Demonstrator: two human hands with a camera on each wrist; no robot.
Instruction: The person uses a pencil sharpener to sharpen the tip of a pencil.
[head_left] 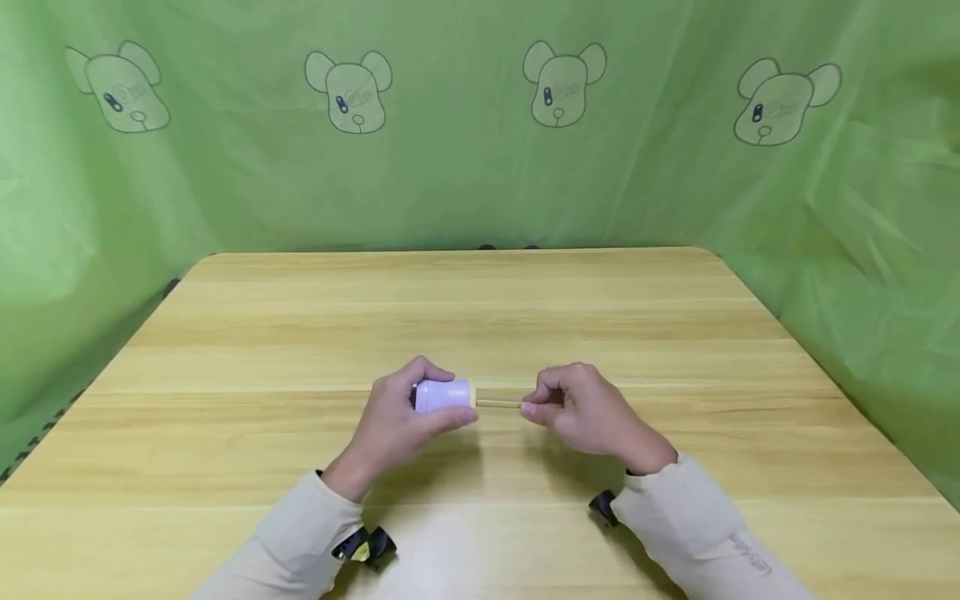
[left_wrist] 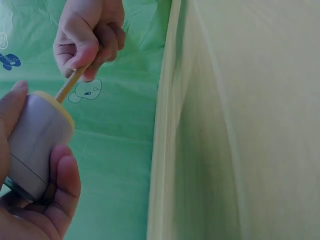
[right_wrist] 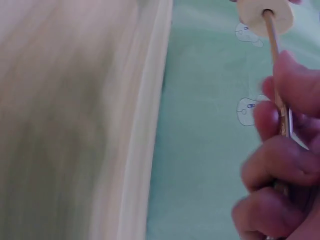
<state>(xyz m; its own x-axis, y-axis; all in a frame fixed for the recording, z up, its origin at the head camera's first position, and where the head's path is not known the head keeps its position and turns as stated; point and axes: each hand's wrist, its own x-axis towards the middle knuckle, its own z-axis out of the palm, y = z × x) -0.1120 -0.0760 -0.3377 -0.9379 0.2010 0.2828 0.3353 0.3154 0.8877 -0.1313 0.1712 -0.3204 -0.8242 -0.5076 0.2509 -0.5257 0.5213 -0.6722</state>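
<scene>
My left hand (head_left: pixel 393 412) grips a small lilac pencil sharpener (head_left: pixel 444 396), thumb along its near side and fingers round the far side. The sharpener lies sideways above the table, its cream end facing right. A thin wooden pencil (head_left: pixel 498 404) runs from that end to my right hand (head_left: pixel 588 412), which pinches it between thumb and fingers. In the right wrist view the pencil (right_wrist: pixel 273 42) enters a round hole in the cream end (right_wrist: pixel 284 19); its tip is hidden inside. The left wrist view shows the dark base of the sharpener (left_wrist: pixel 37 140) against my palm.
Both hands are over the front middle of a wide wooden table (head_left: pixel 480 317). Green cloth (head_left: pixel 465 167) with bear-head drawings hangs behind and at both sides. Black devices sit at the left cuff (head_left: pixel 363 546) and the right cuff (head_left: pixel 603 508).
</scene>
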